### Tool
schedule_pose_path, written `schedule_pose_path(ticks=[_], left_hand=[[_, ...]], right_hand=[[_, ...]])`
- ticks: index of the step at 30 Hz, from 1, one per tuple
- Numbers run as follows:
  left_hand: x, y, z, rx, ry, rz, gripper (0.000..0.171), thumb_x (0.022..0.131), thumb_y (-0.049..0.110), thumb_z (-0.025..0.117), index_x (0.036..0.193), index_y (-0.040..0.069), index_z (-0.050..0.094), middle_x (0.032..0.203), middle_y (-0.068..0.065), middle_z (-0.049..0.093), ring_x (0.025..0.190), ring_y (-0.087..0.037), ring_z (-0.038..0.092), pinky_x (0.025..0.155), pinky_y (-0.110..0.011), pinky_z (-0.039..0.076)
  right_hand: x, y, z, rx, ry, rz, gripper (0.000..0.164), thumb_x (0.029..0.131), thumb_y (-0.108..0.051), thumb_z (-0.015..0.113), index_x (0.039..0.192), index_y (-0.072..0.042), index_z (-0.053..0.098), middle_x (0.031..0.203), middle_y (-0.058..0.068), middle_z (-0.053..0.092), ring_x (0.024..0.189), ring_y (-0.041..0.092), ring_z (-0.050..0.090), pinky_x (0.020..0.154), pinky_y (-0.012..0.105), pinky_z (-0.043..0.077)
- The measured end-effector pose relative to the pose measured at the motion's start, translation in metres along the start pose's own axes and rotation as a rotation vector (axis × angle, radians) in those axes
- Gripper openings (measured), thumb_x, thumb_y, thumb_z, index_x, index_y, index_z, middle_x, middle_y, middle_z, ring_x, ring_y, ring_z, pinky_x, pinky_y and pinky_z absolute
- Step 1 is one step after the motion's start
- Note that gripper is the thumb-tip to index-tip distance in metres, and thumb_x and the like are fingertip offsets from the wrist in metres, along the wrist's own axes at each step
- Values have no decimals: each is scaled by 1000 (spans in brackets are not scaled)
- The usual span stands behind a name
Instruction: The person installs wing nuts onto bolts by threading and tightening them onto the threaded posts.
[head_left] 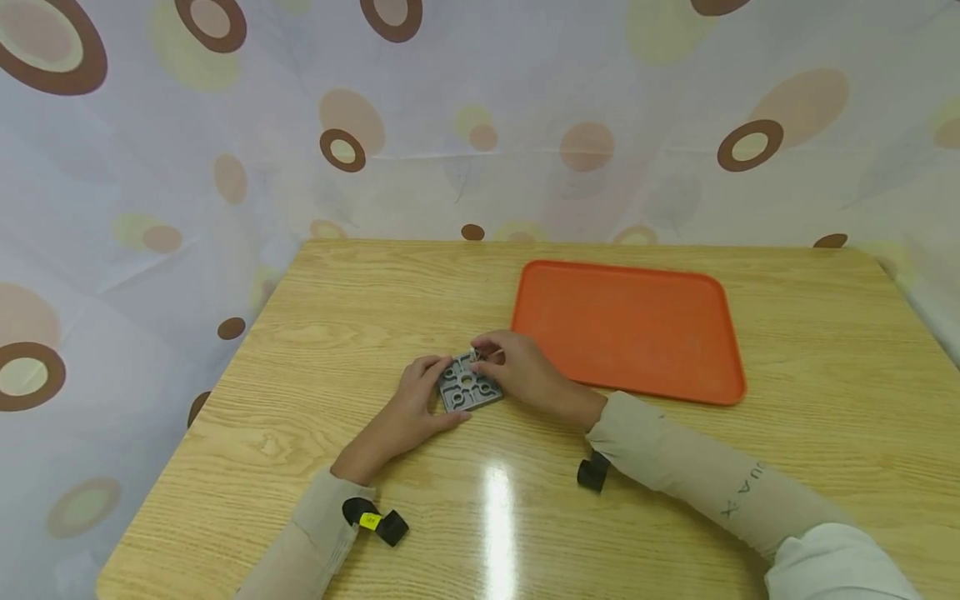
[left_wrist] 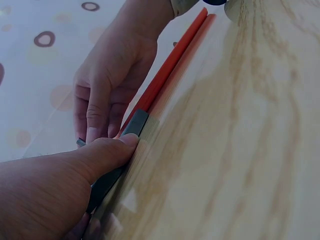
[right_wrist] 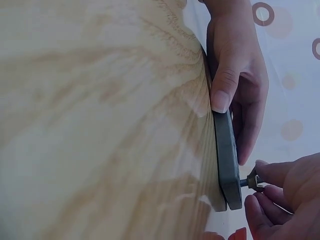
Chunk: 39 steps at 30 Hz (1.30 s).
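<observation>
A grey square metal plate (head_left: 471,395) with several round holes lies on the table between my hands. My left hand (head_left: 411,410) grips it at its left side, thumb along the near edge and fingers at the far edge. At the plate's far corner my right hand (head_left: 528,375) pinches a small metal wing nut (right_wrist: 254,180) between thumb and fingers. In the right wrist view the threaded bolt (right_wrist: 243,183) stands out from the plate's face, with the wing nut on it. The right fingers partly cover the wing nut in the head view.
An orange-red tray (head_left: 637,329) lies on the wooden table (head_left: 337,317) behind and to the right of the plate, close to my right hand and wrist. A spotted cloth (head_left: 480,108) hangs behind the table. Black wrist cameras sit on both sleeves.
</observation>
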<state>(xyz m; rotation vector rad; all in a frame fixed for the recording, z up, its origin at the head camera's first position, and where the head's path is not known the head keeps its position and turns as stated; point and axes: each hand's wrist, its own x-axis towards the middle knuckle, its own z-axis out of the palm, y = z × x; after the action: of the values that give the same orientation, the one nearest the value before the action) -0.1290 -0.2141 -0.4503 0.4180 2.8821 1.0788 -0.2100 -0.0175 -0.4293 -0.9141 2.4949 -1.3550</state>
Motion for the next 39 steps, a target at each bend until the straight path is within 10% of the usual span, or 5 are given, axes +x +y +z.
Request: schedule_pose_path(ticks=[39], left_hand=[[0,4,-3,-29,-5,-2,84,80,38,72,144,3,30,138,-11,29,125,-24,27,103,-43,28]], right_hand=[[-3,3,-7,-48,28,-45,13,86,-14,68,96,-6,69,86,-1,66,75,9,58,66,25,48]])
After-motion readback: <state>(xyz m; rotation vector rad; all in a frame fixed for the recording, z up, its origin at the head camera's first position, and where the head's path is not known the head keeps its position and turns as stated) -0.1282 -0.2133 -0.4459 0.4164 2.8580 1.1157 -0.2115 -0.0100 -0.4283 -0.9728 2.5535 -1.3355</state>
